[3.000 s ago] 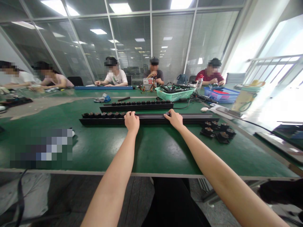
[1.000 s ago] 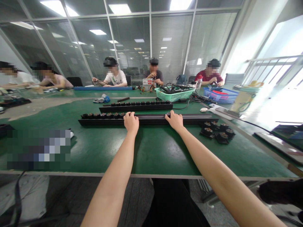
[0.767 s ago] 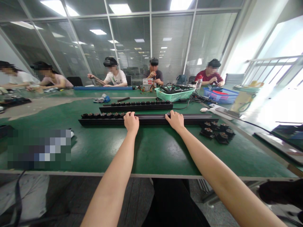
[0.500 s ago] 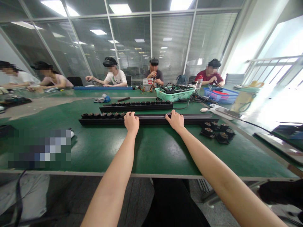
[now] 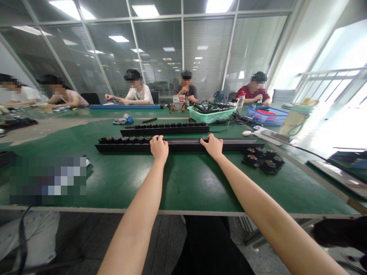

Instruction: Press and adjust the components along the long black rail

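Note:
A long black rail (image 5: 183, 148) lies across the green table in front of me. Several small black modules with coppery metal parts (image 5: 125, 140) sit in a row along its left part. My left hand (image 5: 159, 148) is closed on the rail just right of that row, its fingertips hidden behind the far edge. Farther right, my right hand (image 5: 213, 146) pinches one small black module (image 5: 204, 138) at the rail's open channel. Several loose modules (image 5: 268, 165) lie beside the rail's right end.
Behind stands a second black rail (image 5: 164, 131) filled with modules. A green basket of cables (image 5: 212, 115), a blue basket (image 5: 266, 117) and a power strip (image 5: 266, 134) are farther back. A blue-white cloth (image 5: 123, 119) lies at left. Several people sit at the far side.
My hands and the rail stay almost where they were; slightly more of the module shows at my right fingertips. Across the table, a person in white has brought their hands together.

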Tool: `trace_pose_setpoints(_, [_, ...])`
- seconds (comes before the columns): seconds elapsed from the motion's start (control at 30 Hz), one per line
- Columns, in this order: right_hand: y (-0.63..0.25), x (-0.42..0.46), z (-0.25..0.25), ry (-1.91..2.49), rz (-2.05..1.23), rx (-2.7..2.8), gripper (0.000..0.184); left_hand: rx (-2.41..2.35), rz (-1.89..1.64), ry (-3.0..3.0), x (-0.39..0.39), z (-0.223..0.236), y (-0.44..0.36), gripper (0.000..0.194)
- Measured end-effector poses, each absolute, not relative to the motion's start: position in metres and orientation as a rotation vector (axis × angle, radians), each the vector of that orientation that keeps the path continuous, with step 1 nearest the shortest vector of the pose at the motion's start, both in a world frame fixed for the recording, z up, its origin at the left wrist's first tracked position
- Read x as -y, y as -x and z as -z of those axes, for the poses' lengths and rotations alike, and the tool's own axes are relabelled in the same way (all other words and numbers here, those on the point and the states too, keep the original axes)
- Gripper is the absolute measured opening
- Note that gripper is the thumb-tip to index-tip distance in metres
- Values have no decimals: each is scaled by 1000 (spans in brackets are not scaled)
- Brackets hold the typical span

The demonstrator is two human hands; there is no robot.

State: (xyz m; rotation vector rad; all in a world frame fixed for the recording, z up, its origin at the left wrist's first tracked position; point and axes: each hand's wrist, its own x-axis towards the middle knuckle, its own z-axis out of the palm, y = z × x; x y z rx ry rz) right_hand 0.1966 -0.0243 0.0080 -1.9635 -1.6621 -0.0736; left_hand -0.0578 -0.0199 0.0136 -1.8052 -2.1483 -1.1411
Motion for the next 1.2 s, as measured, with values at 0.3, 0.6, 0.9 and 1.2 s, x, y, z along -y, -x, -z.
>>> trace_pose_setpoints(0.3, [-197, 23, -6, 1928, 95, 1642, 36, 2141, 1117, 1794, 21, -14, 57, 39])
trace_pose_setpoints(0.6, [-207, 17, -3, 1869, 161, 1671, 34, 2133, 1107, 1801, 20, -14, 58, 38])
trace_pose_setpoints(0.9, [-225, 10, 1, 1745, 54, 1679, 42, 2142, 1114, 1803, 19, -14, 58, 38])
trace_pose_setpoints(1.2, [-221, 12, -1, 1779, 69, 1689, 34, 2137, 1115, 1801, 18, -12, 59, 38])
